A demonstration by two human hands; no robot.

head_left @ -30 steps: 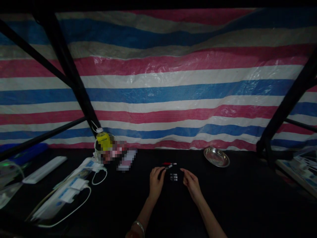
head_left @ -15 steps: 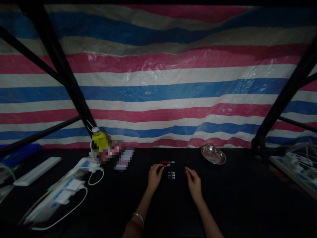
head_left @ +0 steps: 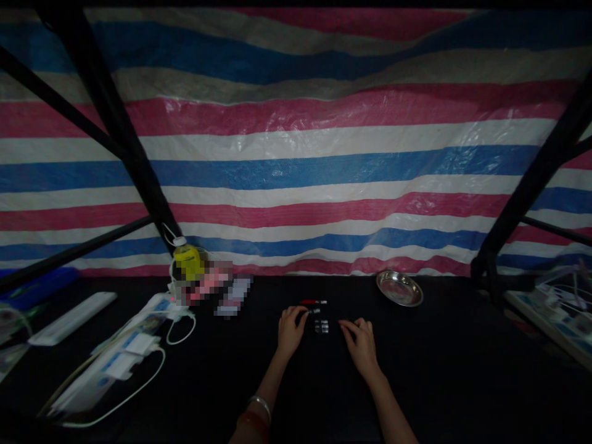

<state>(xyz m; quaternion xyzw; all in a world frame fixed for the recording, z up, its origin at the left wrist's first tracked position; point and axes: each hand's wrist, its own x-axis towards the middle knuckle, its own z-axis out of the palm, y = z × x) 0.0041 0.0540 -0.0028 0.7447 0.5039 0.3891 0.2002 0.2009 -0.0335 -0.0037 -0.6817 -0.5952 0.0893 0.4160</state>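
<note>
Hands both rested on the dark desk, near its middle. Left hand had fingers curled, tips touching one small metal-tipped piece; whether it gripped it, couldn't tell. Right hand lay loosely curled, holding nothing, index finger pointing toward a cluster of small shiny parts between the two hands. Too small and dark to count the parts; looked like two short rows. One red pen-like tool lay just behind them. One steel dish sat well off to the right rear. One yellow bottle stood left rear, one white cable loop in front of it.
</note>
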